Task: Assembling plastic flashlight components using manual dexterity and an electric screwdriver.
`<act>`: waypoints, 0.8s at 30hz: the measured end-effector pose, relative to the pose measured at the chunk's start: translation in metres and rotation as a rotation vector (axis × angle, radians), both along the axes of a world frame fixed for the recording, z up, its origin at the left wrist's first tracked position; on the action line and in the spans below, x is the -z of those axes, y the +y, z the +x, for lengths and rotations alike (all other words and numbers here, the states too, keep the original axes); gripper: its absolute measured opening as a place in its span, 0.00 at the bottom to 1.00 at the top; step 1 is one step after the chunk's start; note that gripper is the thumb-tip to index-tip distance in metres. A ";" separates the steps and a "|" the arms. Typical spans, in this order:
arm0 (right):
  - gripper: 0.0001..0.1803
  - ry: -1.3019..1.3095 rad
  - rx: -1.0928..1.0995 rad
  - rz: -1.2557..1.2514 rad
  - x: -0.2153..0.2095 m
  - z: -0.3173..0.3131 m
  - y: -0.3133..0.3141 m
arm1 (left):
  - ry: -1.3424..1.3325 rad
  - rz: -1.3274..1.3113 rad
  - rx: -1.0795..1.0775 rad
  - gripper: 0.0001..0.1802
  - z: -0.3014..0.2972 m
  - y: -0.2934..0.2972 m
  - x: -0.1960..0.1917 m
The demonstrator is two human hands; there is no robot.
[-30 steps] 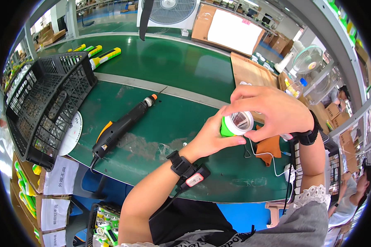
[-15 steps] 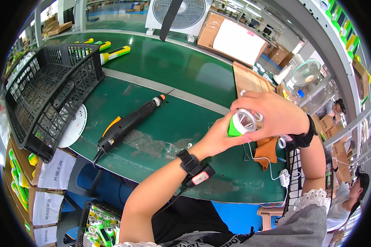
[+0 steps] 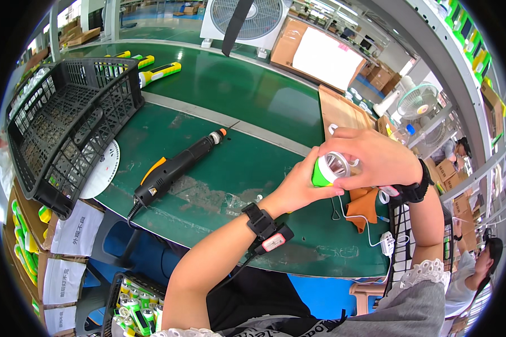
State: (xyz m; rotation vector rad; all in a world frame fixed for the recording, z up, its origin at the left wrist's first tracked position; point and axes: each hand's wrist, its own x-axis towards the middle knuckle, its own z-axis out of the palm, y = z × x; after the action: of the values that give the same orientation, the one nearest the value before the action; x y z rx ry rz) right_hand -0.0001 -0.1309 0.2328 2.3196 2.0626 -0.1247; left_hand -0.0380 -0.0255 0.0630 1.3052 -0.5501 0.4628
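Observation:
A green and white flashlight (image 3: 322, 174) is held up over the right part of the green workbench, its clear lens and shiny reflector facing up toward me. My left hand (image 3: 296, 184) is closed round its body from the left. My right hand (image 3: 372, 156) reaches over from the right, thumb and fingers closed on the white rim of its head. The rest of the body is hidden behind my hands. On the bench to the left lies a black electric screwdriver (image 3: 174, 169) with an orange trigger strip, bit pointing away.
A black plastic crate (image 3: 67, 121) stands tilted at the left over a white disc (image 3: 104, 171). Finished-looking flashlights (image 3: 162, 73) lie behind it. An orange cloth (image 3: 363, 206) and a white cable plug (image 3: 387, 244) are right of my hands. Another crate of flashlights (image 3: 136, 306) sits below.
The flashlight has turned slightly in my hands, and my right fingers have shifted a little round its rim. The screwdriver and crate stay where they were.

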 end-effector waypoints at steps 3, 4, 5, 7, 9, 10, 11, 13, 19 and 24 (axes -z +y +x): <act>0.19 0.092 0.175 -0.024 -0.002 -0.007 0.002 | 0.022 0.000 0.000 0.36 -0.002 0.001 -0.001; 0.19 0.092 0.175 -0.024 -0.001 -0.008 0.002 | 0.043 0.015 0.009 0.36 -0.002 0.002 -0.001; 0.18 0.081 0.206 -0.014 -0.001 -0.009 0.002 | 0.043 0.015 0.009 0.36 -0.002 0.002 -0.001; 0.18 0.069 0.237 -0.003 -0.001 -0.010 0.002 | 0.048 0.035 0.021 0.36 -0.002 0.003 -0.002; 0.17 0.121 0.203 0.013 -0.001 -0.009 0.003 | 0.042 0.033 0.011 0.36 -0.002 0.002 -0.001; 0.17 0.120 0.204 0.013 -0.001 -0.008 0.002 | 0.037 0.030 0.003 0.36 -0.002 0.002 -0.001; 0.17 0.123 0.209 0.012 -0.001 -0.008 0.002 | 0.036 0.031 0.003 0.36 -0.002 0.001 -0.001; 0.17 0.127 0.213 0.010 -0.001 -0.009 0.003 | 0.024 0.039 -0.017 0.37 -0.003 0.001 -0.001; 0.19 0.033 0.361 -0.072 -0.001 -0.009 0.002 | 0.040 0.091 -0.008 0.37 0.000 0.002 0.002; 0.23 0.171 0.074 0.004 -0.003 0.001 0.000 | 0.024 0.040 -0.031 0.36 -0.002 0.001 -0.002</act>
State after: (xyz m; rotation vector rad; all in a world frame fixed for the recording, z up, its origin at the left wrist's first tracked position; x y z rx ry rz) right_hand 0.0013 -0.1307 0.2362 2.4684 2.0512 -0.3328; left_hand -0.0398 -0.0250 0.0649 1.3572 -0.5218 0.4635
